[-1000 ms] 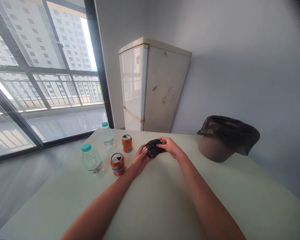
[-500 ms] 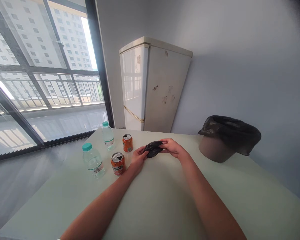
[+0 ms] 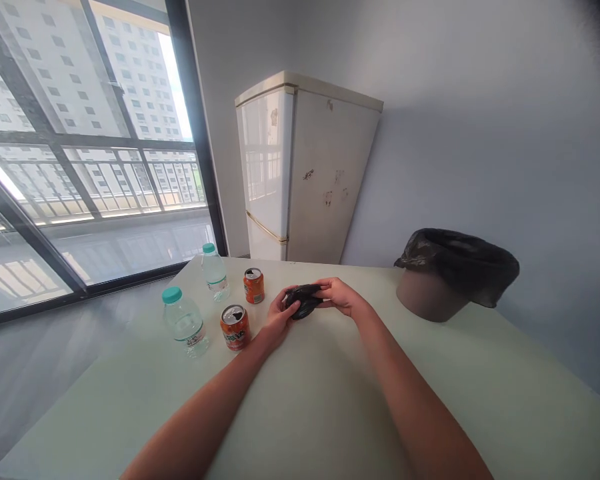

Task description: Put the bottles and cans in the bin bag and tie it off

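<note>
Between my two hands is a bunched-up black plastic bag, held above the pale table. My left hand grips its left end, thumb on top. The fingers of my right hand pinch the right end. Left of my left hand stand two orange soda cans, the nearer can close to my left forearm and the farther can behind it. Both cans look opened at the top.
Two clear bottles with green caps, a near bottle and a far bottle, stand left of the cans. At the right sits a bin lined with a black bag. Behind the table are a refrigerator and a glass door.
My left hand has closed farther over the bag's left end, its thumb now lying across the top. My right hand keeps its pinch. The bottles, cans and bin stand as before.
</note>
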{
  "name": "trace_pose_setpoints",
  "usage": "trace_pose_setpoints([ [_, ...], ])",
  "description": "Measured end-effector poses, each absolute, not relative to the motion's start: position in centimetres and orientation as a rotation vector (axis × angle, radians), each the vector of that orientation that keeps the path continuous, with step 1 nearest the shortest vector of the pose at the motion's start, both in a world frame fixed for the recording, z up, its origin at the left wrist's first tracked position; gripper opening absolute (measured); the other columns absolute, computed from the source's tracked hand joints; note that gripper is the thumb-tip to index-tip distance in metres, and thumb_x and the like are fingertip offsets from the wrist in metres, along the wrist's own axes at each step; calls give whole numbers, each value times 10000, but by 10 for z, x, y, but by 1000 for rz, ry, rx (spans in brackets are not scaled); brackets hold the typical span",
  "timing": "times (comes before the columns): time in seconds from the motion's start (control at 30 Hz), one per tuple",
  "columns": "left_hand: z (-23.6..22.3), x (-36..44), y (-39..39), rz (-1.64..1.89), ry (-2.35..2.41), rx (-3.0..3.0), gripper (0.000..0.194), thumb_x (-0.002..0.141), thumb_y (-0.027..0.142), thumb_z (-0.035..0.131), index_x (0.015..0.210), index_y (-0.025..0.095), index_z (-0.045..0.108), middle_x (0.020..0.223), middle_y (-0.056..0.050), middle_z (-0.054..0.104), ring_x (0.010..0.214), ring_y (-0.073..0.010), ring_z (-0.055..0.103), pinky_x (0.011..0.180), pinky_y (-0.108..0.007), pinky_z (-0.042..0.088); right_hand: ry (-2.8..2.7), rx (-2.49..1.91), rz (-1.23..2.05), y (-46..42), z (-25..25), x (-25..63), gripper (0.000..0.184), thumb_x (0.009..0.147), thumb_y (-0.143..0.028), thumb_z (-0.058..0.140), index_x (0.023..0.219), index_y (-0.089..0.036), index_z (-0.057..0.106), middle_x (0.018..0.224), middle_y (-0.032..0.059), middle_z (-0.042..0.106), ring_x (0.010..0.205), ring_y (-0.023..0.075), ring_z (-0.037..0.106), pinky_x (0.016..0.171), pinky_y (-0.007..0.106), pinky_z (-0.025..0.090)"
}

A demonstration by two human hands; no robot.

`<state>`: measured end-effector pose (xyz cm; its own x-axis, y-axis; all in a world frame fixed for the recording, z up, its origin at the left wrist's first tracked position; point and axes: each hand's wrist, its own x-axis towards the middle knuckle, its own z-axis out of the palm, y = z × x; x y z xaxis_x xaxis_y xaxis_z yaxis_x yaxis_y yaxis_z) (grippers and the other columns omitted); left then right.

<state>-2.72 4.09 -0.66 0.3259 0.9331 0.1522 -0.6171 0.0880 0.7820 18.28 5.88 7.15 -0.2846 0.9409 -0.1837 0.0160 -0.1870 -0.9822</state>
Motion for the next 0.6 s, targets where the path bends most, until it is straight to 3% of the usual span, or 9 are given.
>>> trace_pose_setpoints([
  [0.13,-14,-26,48,1287,523,926,441,739,279,903,1144,174,760,1140,-96,763,1021,-227,709,914,-310,536,-1384,-1143,1669,50,82,180,462,714,-319,899,1154,-233,785,1163,93,757,1149,276,687,893,436,655],
  [0.2,-15,-26,50,1311,548,938,377,732,278,897,1077,164,793,1079,-89,779,963,-215,709,879,-303,529,-1390,-1133,1678,49,84,180,453,737,-366,891,1157,-232,788,1170,96,758,1141,268,693,913,428,647],
  [0.4,-12,-28,50,1270,563,888,267,679,204,875,935,137,839,946,-89,802,864,-206,706,806,-289,524,-1301,-1193,1555,59,72,179,316,598,-265,929,878,-175,813,965,76,782,956,206,729,909,336,621],
  [0.6,-10,-29,50,1248,546,823,226,685,198,859,892,116,821,941,-118,801,895,-246,730,830,-337,576,-1220,-1245,1469,65,66,179,185,564,-171,876,716,-153,771,857,75,775,850,194,735,916,354,622],
])
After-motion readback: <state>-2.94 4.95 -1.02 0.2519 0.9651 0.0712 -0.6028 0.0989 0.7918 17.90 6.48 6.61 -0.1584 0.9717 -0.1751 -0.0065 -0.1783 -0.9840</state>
